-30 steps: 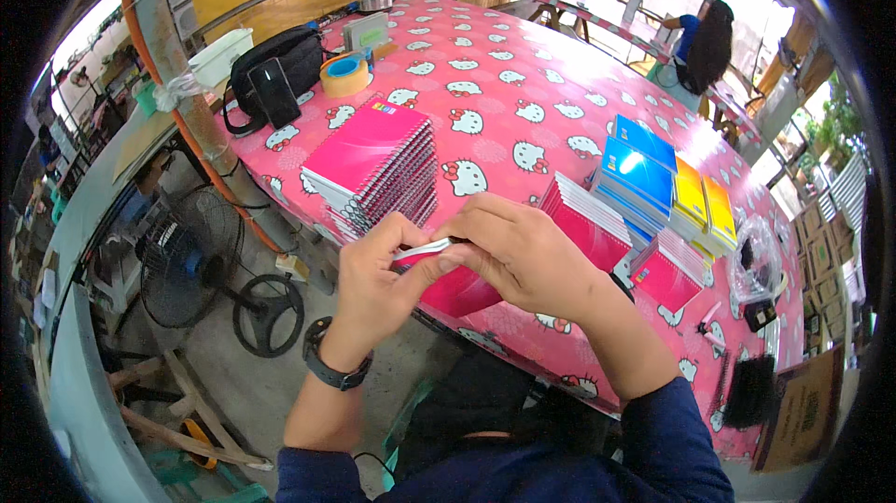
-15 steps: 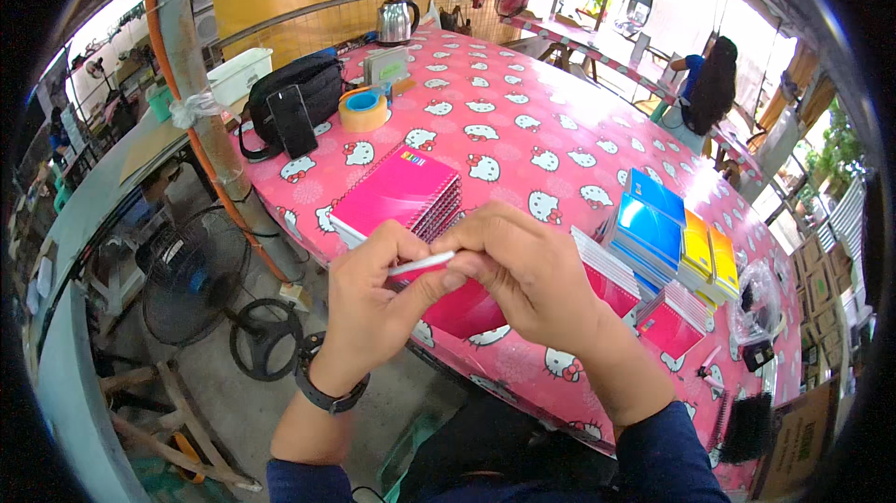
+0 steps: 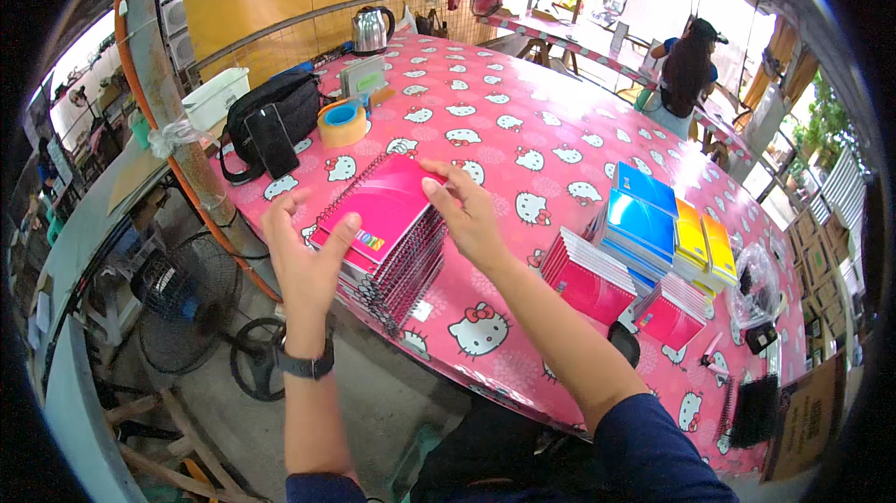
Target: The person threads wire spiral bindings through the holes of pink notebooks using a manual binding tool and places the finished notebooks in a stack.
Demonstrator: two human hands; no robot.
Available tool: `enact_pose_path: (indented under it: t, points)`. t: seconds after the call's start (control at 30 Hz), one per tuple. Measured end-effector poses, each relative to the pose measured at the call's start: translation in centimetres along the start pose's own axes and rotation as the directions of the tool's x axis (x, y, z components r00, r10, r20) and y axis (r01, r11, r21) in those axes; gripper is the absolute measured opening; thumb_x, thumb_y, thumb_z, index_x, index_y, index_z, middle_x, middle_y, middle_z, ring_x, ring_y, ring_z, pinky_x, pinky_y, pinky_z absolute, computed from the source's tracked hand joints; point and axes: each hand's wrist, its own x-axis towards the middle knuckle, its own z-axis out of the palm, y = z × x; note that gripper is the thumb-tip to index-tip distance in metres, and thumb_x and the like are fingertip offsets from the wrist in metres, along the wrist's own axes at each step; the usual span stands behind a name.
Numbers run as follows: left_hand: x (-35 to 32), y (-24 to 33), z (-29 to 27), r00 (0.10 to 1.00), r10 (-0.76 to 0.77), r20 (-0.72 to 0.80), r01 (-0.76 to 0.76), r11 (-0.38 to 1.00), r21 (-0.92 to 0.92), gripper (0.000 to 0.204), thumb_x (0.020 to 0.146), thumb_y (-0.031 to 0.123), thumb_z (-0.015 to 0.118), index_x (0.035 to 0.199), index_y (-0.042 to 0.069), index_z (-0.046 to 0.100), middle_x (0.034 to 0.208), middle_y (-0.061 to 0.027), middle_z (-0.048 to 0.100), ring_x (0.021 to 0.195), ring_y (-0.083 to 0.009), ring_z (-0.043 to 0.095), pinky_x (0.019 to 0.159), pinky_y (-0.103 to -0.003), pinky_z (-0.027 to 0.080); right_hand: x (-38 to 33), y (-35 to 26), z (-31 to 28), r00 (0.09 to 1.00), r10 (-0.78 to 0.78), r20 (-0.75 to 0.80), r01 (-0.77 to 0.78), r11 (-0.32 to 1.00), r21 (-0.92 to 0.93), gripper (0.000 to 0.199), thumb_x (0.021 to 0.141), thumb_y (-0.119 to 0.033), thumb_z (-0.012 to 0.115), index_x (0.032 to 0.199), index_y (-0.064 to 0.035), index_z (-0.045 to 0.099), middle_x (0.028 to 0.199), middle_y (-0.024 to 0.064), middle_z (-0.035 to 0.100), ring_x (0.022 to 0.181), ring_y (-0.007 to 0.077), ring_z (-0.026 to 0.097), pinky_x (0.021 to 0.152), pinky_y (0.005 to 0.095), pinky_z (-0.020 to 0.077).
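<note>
A pink spiral notebook (image 3: 385, 207) lies on top of a stack of wire-bound pink notebooks (image 3: 403, 270), near the table's front left edge. My left hand (image 3: 310, 256) is at the notebook's near left corner, thumb over its cover and fingers spread out to the left. At the far right corner, my right hand (image 3: 467, 216) has its thumb and forefinger bent closely around the notebook's edge. The underside of the top notebook is hidden.
Right of the stack stand pink notebooks (image 3: 588, 281), blue notebooks (image 3: 638, 234) and yellow notebooks (image 3: 706, 246). Behind are tape rolls (image 3: 342, 124), a phone (image 3: 272, 141), a black bag (image 3: 280, 109) and a kettle (image 3: 371, 30). A person (image 3: 686, 78) sits across the way.
The notebook that both hands held edge-on in front of me is now flat on the stack. My hands have moved forward and left and spread apart to its opposite corners.
</note>
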Motion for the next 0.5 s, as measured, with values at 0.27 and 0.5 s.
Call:
enact_pose_path:
  t: [0.27, 0.5]
  points:
    - [-1.1, -1.6, 3.9, 0.894, -0.372, 0.250, 0.440, 0.627, -0.643, 0.033, 0.094, 0.017, 0.043, 0.107, -0.007, 0.061, 0.100, -0.0106, 0.064, 0.092, -0.0165, 0.059, 0.086, -0.028, 0.044, 0.3, 1.7, 2.5, 0.959, 0.177, -0.223, -0.152, 0.981, 0.123, 0.031, 0.094, -0.031, 0.050, 0.093, -0.0006, 0.058, 0.074, -0.0003, 0.048, 0.068, 0.0080, 0.043, 0.062, 0.0251, 0.0380]
    - [-0.6, -1.8, 3.1, 0.918, -0.360, 0.166, 0.391, 0.754, -0.527, 0.036, 0.091, 0.016, 0.047, 0.116, -0.008, 0.055, 0.124, -0.0153, 0.053, 0.108, -0.0226, 0.053, 0.095, -0.035, 0.039, -1.3, 1.5, 1.1, 0.948, -0.055, -0.313, 0.027, 0.995, -0.091, 0.032, 0.090, -0.033, 0.052, 0.089, -0.0003, 0.054, 0.076, 0.0134, 0.052, 0.078, 0.0250, 0.052, 0.071, 0.0375, 0.0424]
